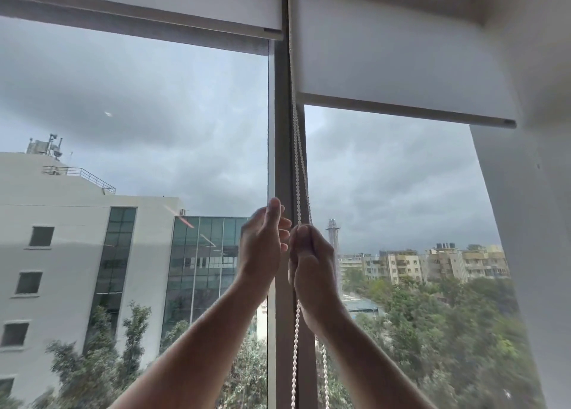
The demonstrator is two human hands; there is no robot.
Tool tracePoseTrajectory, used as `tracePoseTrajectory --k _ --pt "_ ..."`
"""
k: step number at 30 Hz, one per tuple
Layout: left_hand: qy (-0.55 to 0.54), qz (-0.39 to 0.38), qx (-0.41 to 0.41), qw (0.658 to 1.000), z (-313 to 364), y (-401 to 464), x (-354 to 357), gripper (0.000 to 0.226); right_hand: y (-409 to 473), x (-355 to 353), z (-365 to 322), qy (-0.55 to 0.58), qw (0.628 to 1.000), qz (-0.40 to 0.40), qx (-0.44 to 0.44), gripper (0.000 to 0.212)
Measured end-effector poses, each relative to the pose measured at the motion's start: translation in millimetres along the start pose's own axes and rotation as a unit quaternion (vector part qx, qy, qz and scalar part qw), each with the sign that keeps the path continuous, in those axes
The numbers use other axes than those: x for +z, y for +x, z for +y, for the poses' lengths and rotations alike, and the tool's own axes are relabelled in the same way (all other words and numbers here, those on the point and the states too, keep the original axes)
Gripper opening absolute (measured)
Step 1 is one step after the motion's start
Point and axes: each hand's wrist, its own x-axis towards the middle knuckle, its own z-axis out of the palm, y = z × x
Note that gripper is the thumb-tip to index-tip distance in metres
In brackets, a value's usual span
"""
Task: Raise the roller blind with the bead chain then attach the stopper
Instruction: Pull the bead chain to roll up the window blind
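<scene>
A white bead chain (pixel 299 173) hangs in two strands along the grey window post (pixel 282 149). My right hand (pixel 312 260) is closed around the chain at about chest height, and the strands run on below it. My left hand (pixel 264 238) is just left of it, fingers apart, palm turned toward the chain, holding nothing. The right white roller blind (pixel 401 62) is raised high, its bottom bar (pixel 411 112) near the top of the pane. No stopper is visible.
A second white roller blind (pixel 139 3) on the left pane is rolled up higher. A white wall (pixel 531 223) borders the right side. Through the glass are buildings, trees and a cloudy sky.
</scene>
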Motion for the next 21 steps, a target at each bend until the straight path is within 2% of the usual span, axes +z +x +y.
tracePoseTrajectory --k 3,6,10,13,15,17,21 --pt "-0.004 -0.051 0.021 0.998 34 19 14 0.029 -7 -1 11 -0.001 1.0 -0.002 0.006 0.044" --pt "-0.033 -0.087 -0.009 0.996 58 30 30 0.032 -9 -6 10 0.004 1.0 -0.01 0.003 0.043" --pt "-0.038 -0.027 -0.006 0.999 60 32 45 0.033 -9 -9 0 0.002 1.0 -0.031 0.0 0.046" --pt "-0.05 0.015 0.011 0.999 58 32 46 0.034 -5 -15 -4 0.065 0.993 -0.076 0.069 0.054" --pt "-0.043 0.041 0.033 0.998 56 34 40 0.036 0 -17 -7 0.077 0.986 -0.104 0.11 0.051" --pt "-0.031 0.054 0.049 0.997 55 36 34 0.037 8 -19 -9 0.052 0.983 -0.108 0.137 0.04" --pt "-0.003 0.06 0.081 0.995 59 33 30 0.035 44 -20 -19 -0.018 0.984 -0.102 0.147 0.05"
